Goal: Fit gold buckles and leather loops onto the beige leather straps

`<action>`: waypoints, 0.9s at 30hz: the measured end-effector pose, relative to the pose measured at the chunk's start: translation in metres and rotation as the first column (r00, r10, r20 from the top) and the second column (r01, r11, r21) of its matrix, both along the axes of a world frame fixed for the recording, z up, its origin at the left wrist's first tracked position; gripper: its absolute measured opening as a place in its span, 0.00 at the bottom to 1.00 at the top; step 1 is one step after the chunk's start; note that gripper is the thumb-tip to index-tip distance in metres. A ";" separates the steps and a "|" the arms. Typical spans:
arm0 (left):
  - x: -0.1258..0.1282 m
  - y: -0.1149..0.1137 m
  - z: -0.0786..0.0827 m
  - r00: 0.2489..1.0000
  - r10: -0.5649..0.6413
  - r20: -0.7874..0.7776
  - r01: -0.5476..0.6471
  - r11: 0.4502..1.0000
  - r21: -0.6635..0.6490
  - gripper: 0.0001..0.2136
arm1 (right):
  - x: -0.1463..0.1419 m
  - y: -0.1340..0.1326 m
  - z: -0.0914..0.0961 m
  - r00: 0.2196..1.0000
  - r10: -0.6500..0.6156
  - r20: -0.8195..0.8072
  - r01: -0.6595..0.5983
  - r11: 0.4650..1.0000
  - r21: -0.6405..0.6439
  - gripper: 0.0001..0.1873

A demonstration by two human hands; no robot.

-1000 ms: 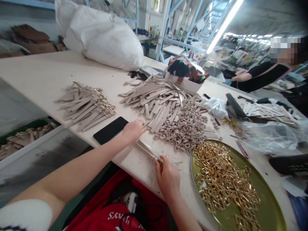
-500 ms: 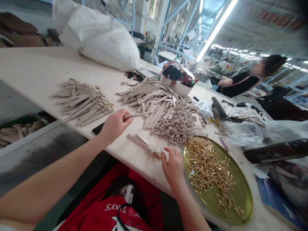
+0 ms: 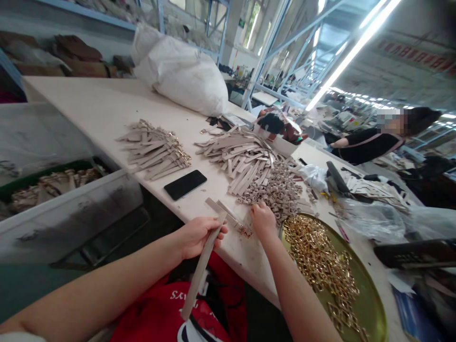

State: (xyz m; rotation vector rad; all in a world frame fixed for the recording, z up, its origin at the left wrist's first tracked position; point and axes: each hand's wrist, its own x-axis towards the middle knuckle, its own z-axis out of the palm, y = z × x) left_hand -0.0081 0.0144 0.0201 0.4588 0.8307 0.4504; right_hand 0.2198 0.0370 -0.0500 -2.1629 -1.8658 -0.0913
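My left hand [image 3: 204, 236] is closed around a flat beige strap [image 3: 201, 275], which hangs down toward my lap with one end poking up past the fingers. My right hand [image 3: 264, 219] is at the near edge of a heap of small beige strap loops [image 3: 283, 192]. Its fingers are curled together, and what they pinch is hidden. Just left of it, a few straps with gold buckles [image 3: 228, 216] lie on the table. Behind the loops spreads a large pile of loose beige straps [image 3: 242, 156].
A round gold tray [image 3: 374, 294] of gold buckles [image 3: 320, 256] stands at right. A black phone [image 3: 185, 184] lies near the edge, by a stack of buckled straps [image 3: 156, 149]. Farther back are a white sack [image 3: 185, 71] and another person [image 3: 370, 142]. A bin [image 3: 121, 194] stands below left.
My left hand has come down toward me, its strap now hanging downward, uncovering the phone. My right hand has moved from beside the buckled straps to the loop heap. The view has shifted left.
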 end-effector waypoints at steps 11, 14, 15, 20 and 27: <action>0.009 0.009 -0.011 0.991 -0.122 0.049 0.123 0.992 -0.006 0.12 | -0.022 -0.055 0.016 0.376 -0.035 -0.926 0.055 0.998 -0.016 0.20; 0.015 0.014 -0.016 0.991 -0.125 0.042 0.127 0.991 -0.037 0.12 | -0.029 -0.060 0.019 0.034 -0.082 -0.996 0.061 0.995 -0.080 0.16; 0.017 0.015 -0.016 0.991 -0.130 0.032 0.132 0.990 -0.048 0.12 | -0.031 -0.060 0.020 -0.074 -0.087 -0.993 0.076 0.993 -0.093 0.15; 0.027 0.013 -0.021 0.978 -0.194 -0.082 0.199 0.979 0.050 0.09 | -0.040 -0.055 0.018 -0.423 -0.115 -0.899 0.127 0.975 -0.184 0.11; 0.038 0.008 -0.030 0.868 -0.171 -0.467 0.439 0.704 0.558 0.14 | -0.058 -0.053 0.018 -0.484 -0.082 -0.871 0.199 0.959 -0.200 0.13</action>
